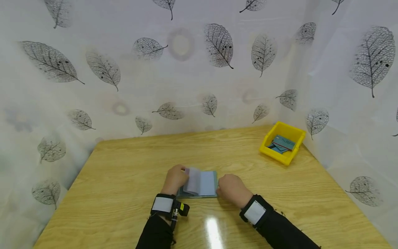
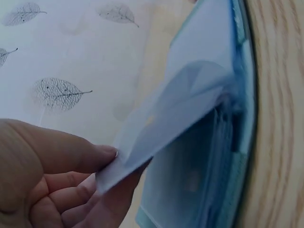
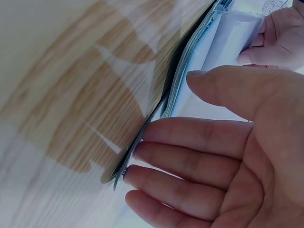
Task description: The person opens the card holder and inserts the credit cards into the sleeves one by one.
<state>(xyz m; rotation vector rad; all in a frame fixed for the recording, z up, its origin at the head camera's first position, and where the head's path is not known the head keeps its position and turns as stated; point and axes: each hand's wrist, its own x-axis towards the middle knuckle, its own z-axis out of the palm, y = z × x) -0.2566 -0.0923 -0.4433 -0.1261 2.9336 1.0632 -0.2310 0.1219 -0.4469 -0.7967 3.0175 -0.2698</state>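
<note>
A small teal card holder (image 1: 207,183) with clear plastic sleeves lies open on the wooden table (image 1: 130,162). My left hand (image 1: 174,180) pinches one sleeve (image 2: 161,126) between thumb and fingers at its outer edge. That sleeve is lifted and bent up from the spine, with more sleeves stacked beneath it in the left wrist view. At the holder's right side is my right hand (image 1: 232,189), its fingers extended and the thumb apart. Its fingertips (image 3: 145,130) lie right at the cover's edge, beside a thin flap (image 3: 122,166).
A yellow bin (image 1: 267,150) stands at the table's back right corner, with several blue-green cards (image 1: 284,142) inside. Behind the table hangs a pale curtain (image 1: 192,79) with a leaf print. Both wrists wear dark straps.
</note>
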